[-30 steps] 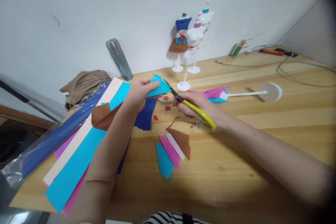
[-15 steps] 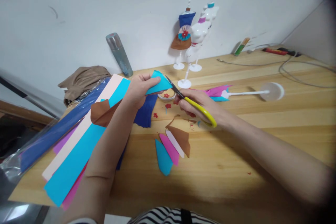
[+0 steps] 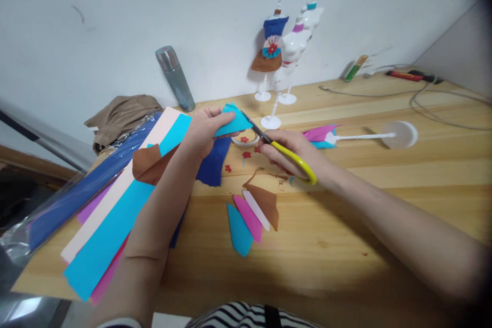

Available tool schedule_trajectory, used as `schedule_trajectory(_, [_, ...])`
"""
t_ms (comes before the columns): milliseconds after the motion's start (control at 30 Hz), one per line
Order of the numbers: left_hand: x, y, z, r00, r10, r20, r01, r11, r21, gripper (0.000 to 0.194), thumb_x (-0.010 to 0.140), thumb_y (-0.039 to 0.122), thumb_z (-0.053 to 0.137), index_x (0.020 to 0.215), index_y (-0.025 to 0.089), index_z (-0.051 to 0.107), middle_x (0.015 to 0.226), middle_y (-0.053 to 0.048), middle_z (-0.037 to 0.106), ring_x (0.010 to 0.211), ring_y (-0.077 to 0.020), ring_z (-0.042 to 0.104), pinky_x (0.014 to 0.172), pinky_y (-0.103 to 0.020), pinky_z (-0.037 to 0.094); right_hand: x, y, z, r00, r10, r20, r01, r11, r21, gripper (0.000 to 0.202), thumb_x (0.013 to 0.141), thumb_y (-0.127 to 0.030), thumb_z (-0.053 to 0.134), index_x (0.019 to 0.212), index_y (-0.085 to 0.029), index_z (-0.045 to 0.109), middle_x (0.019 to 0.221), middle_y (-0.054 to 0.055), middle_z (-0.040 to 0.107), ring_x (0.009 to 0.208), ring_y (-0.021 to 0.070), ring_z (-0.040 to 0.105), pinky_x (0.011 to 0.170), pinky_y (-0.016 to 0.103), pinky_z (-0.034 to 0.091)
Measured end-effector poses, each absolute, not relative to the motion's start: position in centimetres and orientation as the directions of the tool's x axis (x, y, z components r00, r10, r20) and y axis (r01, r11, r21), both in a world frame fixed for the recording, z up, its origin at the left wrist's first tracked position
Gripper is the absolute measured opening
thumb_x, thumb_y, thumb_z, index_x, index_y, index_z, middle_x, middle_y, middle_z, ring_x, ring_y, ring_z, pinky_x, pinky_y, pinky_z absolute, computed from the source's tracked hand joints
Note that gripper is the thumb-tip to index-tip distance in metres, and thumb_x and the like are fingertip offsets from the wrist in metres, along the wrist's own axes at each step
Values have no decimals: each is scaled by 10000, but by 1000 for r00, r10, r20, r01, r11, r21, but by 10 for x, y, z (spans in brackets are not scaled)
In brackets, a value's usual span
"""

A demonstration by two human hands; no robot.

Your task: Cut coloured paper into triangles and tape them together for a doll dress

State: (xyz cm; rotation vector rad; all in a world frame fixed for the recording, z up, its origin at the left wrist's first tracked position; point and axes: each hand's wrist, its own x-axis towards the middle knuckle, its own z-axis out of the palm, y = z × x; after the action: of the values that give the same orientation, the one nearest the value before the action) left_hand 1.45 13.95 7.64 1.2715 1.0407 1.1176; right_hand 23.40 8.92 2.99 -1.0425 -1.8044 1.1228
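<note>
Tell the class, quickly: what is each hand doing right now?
Left hand: closed, holding blue paper.
Right hand: closed, holding yellow-handled scissors.

The scissors (image 3: 282, 150) have dark metal blades and a smooth yellow handle, which looks like plastic. The blue piece (image 3: 234, 121) is matt, either paper or cloth; I cannot tell which. The mannequins (image 3: 294, 48) look like glossy white plastic. The flask (image 3: 177, 83) has a shiny metallic cap. The clear wrapping (image 3: 14, 240) is wrinkled, glossy plastic. The desk (image 3: 307, 251) shows smooth, grained wood.
</note>
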Motion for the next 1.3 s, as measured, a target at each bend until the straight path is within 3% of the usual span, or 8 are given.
schedule_trajectory(133, [14, 141, 75, 172, 985, 23, -33, -18, 999, 180, 777, 292, 850, 715, 149, 761, 714, -55, 743, 678, -168, 720, 670, -267, 613, 232, 89, 27, -380, 917, 119, 260, 229, -938, 417, 982, -624, 610, 914, -213, 602, 623, -68, 404, 485, 96, 365, 459, 254, 264])
schedule_trajectory(367, [15, 140, 77, 168, 986, 16, -26, -12, 1000, 152, 776, 288, 832, 749, 150, 775, 744, -58, 770, 677, -158, 717, 660, -246, 611, 233, 88, 32, -360, 924, 129, 303, 246, -920, 435, 979, -648, 592, 881, -224, 591, 636, -56, 435, 483, 110, 401, 460, 263, 310])
schedule_trajectory(500, [17, 140, 75, 192, 981, 0, -16, 4, 1000, 171, 774, 306, 836, 743, 151, 770, 752, -65, 782, 657, -159, 717, 637, -244, 587, 233, 90, 31, -333, 913, 236, 260, 330, -908, 437, 982, -662, 596, 875, -239, 572, 724, -12, 535, 626, 157, 483, 564, 302, 415])
schedule_trajectory(633, [25, 138, 66, 301, 954, 12, -62, 7, 998, 189, 769, 306, 843, 701, 145, 774, 684, -52, 761, 628, -145, 684, 652, -247, 573, 229, 91, 29, -241, 939, 246, 45, 264, -964, 410, 875, -597, 776, 938, -262, 548, 898, 29, 649, 783, 208, 623, 737, 386, 541])
schedule_trajectory(833, [38, 129, 53, 397, 916, -59, -86, 101, 991, 183, 733, 273, 893, 779, 116, 811, 769, -46, 784, 679, -126, 682, 711, -229, 560, 227, 96, 29, -87, 979, 185, -65, 180, -981, 471, 692, -463, 920, 935, -283, 559, 804, -14, 609, 675, 192, 616, 703, 407, 551])
schedule_trajectory(1100, [41, 128, 61, 420, 896, -146, 53, 136, 989, 264, 697, 339, 919, 792, 121, 804, 706, -55, 754, 613, -136, 665, 613, -242, 564, 229, 100, 26, -77, 984, 159, -54, 155, -986, 388, 716, -402, 836, 920, -290, 526, 749, -21, 592, 645, 195, 588, 667, 409, 527])
schedule_trajectory(1300, [33, 131, 64, 518, 847, -116, 31, 117, 993, 320, 705, 394, 930, 817, 117, 814, 755, -74, 768, 648, -143, 676, 630, -249, 552, 226, 98, 28, -52, 989, 140, -107, 134, -985, 363, 676, -355, 834, 892, -276, 553, 712, -40, 577, 611, 171, 571, 661, 397, 537])
